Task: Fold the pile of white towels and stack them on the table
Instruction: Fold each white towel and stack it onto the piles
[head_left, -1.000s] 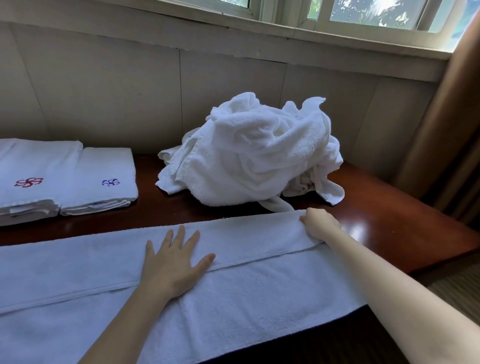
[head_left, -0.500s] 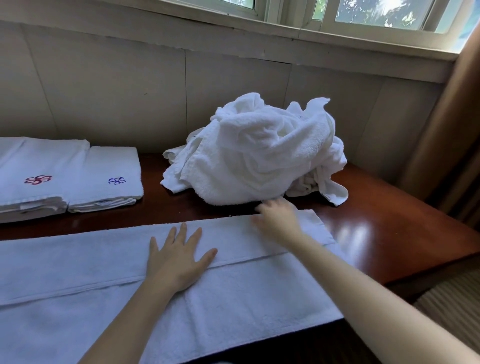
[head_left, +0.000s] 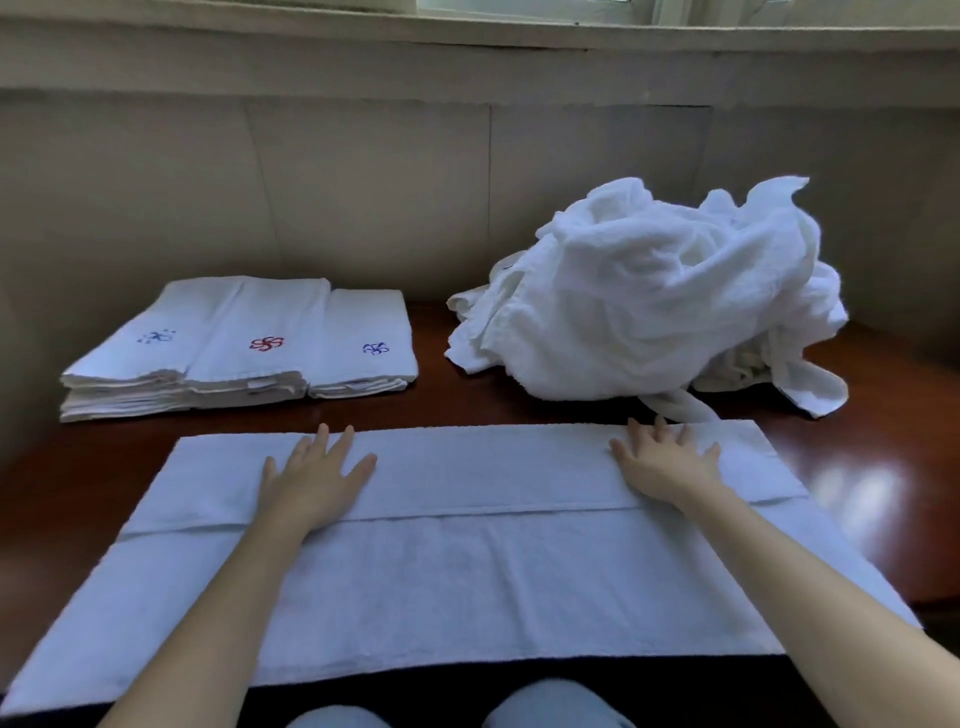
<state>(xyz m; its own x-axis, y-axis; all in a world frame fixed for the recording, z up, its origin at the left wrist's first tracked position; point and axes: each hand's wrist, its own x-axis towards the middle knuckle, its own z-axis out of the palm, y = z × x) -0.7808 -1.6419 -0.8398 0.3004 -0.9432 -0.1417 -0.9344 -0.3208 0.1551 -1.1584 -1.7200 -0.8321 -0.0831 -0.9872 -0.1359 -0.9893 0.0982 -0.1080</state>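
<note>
Step in hand, by my read: first lengthwise fold of one towel (head_left: 441, 587). The far long edge is already brought over toward the person, so a doubled band (head_left: 483, 467) runs across the far part & its hem lies as a straight line approx. mid-towel. Left hand (head_left: 311, 480) lies flat on that band, palm down, fingers straight & spread. Right hand (head_left: 667, 462) is likewise flat near the band's right end, fingers splayed; neither grips anything. Looks like pressing/smoothing the fold. The towel spans most of the near side of the table (head_left: 893, 467), its near edge hanging just over the front lip. Next move prob. calls for both hands pinching corners of the near long edge or the ends, then folding again w/ edges lined up & w/o letting the band slide. After that it goes to the folded stacks (head_left: 234, 353) at back left. There are three, side by side & touching, each w/ a small embroidered motif on top (faint blue, red, blue). Unfolded pile (head_left: 654, 312) sits back right, big & crumpled. A twisted bit of it touches, or stops just short of, the spread towel's far edge near the right hand. So plenty left to do. Surface: dark glossy wood, catching light at the right. Room: pale panelled wall (head_left: 363, 182) behind, window ledge (head_left: 467, 36) along the top. The person's knees (head_left: 550, 709) show below the table edge.
</note>
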